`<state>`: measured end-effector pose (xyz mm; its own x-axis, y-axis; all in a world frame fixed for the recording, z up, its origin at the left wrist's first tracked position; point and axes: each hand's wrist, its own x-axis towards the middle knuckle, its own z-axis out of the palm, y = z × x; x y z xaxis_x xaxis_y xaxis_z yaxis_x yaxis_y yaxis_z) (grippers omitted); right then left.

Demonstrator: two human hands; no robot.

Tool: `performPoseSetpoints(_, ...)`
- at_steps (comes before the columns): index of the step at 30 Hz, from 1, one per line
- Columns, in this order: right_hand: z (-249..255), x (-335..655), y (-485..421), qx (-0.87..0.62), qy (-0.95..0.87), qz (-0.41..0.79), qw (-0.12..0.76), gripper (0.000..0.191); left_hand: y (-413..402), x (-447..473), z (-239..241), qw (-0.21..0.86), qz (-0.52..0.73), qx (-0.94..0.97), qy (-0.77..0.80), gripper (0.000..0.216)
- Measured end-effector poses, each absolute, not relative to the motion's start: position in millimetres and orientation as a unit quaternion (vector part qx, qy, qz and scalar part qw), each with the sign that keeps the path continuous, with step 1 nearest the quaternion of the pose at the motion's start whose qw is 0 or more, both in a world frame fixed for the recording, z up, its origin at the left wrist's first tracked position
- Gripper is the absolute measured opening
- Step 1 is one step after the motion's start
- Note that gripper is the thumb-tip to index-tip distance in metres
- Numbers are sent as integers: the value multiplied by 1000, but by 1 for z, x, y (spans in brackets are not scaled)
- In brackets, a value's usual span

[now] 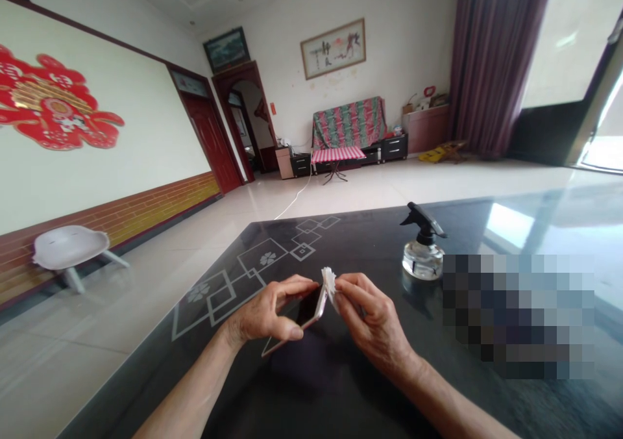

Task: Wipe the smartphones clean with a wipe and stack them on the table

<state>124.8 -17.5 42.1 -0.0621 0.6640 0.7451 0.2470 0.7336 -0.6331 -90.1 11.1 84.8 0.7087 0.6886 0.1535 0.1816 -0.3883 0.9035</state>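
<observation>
A smartphone [309, 310] with a dark screen and a pale, pinkish edge is tilted above the black table. My left hand [273, 309] grips it, thumb along the near edge and fingers along the far one. In my right hand [372, 315] a crumpled white tissue [328, 283] is pinched between thumb and fingers. The tissue is up against the right end of the phone. To the right of my hands stands a clear spray bottle [422, 254] with a black trigger head, holding clear liquid.
The glossy black table [311, 400] has grey square and flower patterns at its left. A pixelated patch covers something on its right side. Beyond it are a white stool [72, 247], a small table with a red-striped cloth [338, 156] and a purple curtain [496, 62].
</observation>
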Motion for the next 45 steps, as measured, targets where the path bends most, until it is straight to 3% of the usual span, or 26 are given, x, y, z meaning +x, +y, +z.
performPoseSetpoints(13,46,115,-32,-273,-761,165,565,17,24,-106,74,438,288,789,321,71)
performPoseSetpoints(24,37,129,-19,-335,-742,144,563,14,10,-88,85,354,251,842,320,71)
performPoseSetpoints(45,39,118,-31,-315,-769,131,540,12,19,-96,76,328,279,822,371,70)
